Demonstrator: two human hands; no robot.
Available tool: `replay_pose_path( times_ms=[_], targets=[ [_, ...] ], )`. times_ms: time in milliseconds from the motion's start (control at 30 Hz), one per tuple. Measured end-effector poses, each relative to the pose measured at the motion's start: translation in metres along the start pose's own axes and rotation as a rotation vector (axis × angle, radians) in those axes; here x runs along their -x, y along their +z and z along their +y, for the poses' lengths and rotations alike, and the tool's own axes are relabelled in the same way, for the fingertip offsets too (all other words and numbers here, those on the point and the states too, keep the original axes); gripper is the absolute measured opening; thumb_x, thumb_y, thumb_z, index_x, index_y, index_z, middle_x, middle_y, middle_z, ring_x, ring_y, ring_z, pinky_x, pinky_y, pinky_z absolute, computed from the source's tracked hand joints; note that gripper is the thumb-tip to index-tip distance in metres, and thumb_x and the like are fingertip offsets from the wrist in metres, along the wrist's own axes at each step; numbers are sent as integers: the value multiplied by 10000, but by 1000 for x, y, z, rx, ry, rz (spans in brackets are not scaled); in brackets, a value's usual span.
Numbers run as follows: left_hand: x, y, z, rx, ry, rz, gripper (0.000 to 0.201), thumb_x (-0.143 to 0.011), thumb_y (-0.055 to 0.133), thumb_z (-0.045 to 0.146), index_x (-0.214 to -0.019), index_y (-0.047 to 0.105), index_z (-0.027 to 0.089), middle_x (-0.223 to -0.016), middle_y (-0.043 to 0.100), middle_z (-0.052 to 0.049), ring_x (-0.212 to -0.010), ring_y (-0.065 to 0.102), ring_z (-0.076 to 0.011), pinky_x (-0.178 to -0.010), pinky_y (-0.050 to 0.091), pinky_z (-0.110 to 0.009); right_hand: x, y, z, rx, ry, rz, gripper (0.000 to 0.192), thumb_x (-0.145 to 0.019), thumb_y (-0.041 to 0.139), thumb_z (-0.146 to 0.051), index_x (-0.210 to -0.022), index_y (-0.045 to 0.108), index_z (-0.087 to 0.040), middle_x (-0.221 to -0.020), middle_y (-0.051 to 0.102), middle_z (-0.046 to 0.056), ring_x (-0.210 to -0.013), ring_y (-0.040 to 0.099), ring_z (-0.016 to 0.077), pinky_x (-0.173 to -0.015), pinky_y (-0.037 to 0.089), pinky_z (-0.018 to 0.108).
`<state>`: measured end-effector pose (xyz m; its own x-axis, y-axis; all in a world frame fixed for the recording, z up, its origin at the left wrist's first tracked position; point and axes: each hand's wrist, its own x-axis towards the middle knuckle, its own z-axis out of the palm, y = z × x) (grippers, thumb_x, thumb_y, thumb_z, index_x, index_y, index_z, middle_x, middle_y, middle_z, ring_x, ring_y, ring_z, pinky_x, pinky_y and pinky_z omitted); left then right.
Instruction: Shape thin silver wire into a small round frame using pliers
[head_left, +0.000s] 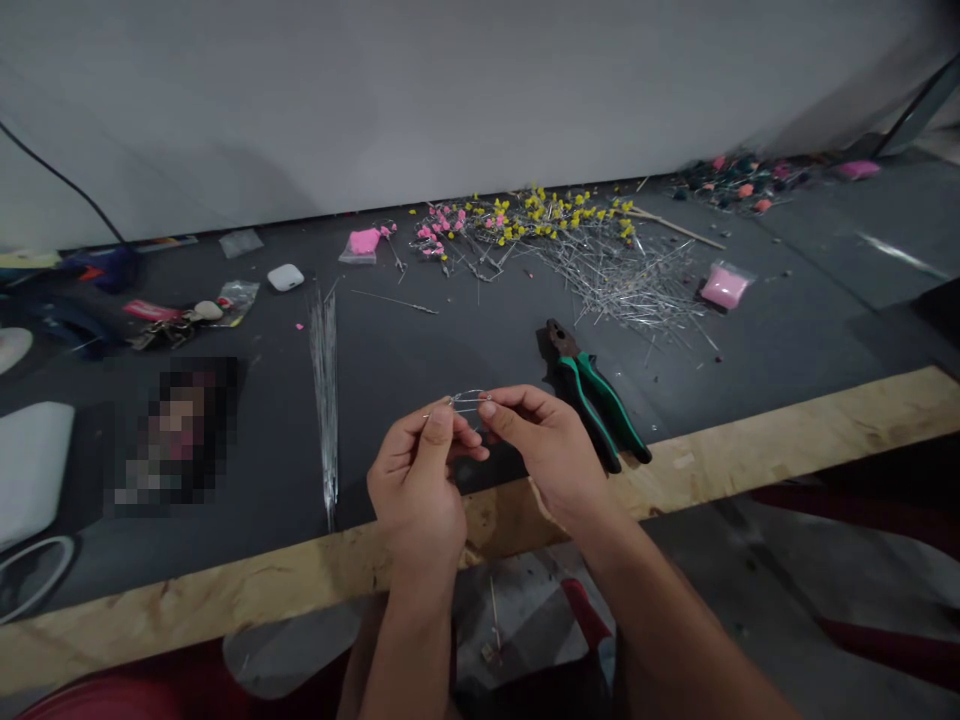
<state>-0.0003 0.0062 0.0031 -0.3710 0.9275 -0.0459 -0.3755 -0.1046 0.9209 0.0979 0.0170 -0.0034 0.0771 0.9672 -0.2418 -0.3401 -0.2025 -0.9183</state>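
Note:
Between my two hands, above the table's front edge, is a thin piece of silvery wire (466, 399) bent into several strands. My left hand (420, 470) pinches one end between thumb and fingers. The other end is gripped by the thumb and forefinger of my right hand (551, 445). Pliers with green and black handles (600, 400) lie just right of my right hand, jaws pointing away. To the left, a bundle of straight wires (325, 390) lies lengthwise on the dark tabletop. A single twisted wire (397, 301) rests beyond my hands.
Wire stems with yellow tips (562, 215) and pink tips (442, 230) are heaped near the wall, beside a pile of loose wires (637, 285). Pink clay packets (726, 287), a white earphone case (285, 277) and keys (161, 330) lie around. A pale wooden edge (247, 595) runs along the front.

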Motion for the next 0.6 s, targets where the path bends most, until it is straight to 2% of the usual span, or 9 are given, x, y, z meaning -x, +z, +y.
replay_pose_path(
  times_ms=[333,600],
  targets=[
    [0,-2,7,78,-60,-29,36,-759,694,201,-734,701,175,-616,647,15,-512,583,-85,-450,498,-170,6,-2,1,103,-99,-19,111,-749,704,-302,-790,671,-204,-774,685,14,-704,589,144,-684,462,298],
    [-4,-6,8,116,-93,-31,54,-731,720,205,-711,708,157,-598,646,6,-490,585,-89,-419,495,-163,6,-3,3,125,-113,-105,122,-791,684,-320,-800,652,-202,-718,635,-11,-677,558,128,-660,437,276]
  ],
)
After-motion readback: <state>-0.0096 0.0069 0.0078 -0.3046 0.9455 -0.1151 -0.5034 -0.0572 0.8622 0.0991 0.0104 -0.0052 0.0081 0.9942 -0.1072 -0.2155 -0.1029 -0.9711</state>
